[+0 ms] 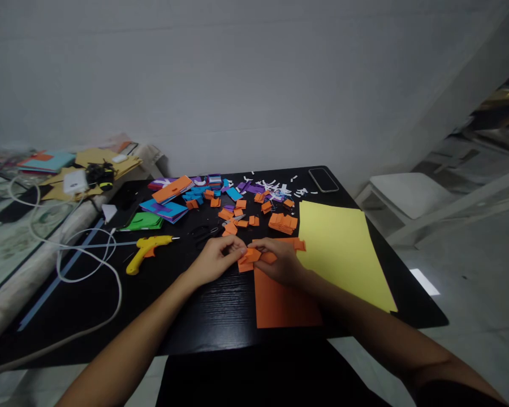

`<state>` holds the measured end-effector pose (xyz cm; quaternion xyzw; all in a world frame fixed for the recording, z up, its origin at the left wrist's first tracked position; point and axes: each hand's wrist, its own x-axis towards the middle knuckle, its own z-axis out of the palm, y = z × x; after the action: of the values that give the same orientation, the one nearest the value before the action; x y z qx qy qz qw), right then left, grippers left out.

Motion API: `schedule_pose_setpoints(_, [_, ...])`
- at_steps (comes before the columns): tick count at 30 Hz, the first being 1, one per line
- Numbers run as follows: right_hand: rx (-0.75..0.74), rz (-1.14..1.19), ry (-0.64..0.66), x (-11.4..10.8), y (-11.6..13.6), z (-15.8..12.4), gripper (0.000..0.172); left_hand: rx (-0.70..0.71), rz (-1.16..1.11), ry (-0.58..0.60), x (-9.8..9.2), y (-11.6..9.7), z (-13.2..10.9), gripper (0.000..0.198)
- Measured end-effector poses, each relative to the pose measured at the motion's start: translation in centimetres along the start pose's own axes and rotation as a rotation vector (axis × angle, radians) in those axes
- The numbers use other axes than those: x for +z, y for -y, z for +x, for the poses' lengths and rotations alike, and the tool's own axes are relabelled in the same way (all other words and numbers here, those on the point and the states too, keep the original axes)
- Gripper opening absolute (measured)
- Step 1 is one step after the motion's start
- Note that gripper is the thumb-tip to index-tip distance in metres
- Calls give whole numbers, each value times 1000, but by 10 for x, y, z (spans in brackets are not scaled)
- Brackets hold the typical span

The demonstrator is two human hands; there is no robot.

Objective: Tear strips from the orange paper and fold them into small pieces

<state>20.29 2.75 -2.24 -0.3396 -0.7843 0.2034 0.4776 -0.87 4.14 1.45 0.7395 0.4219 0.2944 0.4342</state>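
Left hand [215, 259] and right hand [283, 263]: each grip pinching small folded orange paper piece [250, 257] between them, over black wood-grain desk [207, 325]. Flat orange paper sheet [285, 305] partly under right hand. Large yellow paper sheet [341, 249] beside it. Yellow pistol-shaped glue gun [146, 247] left, apart from hands.

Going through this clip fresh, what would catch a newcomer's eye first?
Probably the big yellow paper on the right of the black table, beside an orange sheet. Next, the yellow glue gun lying on the left. Then, between them, the left hand and right hand holding a small orange paper piece.
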Motion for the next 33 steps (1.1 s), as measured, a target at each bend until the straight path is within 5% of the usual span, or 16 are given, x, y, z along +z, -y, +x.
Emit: schedule_pose_setpoints(33, [24,63,55,0,1,1,20,-38,-21,93,-2,-3,-1,30])
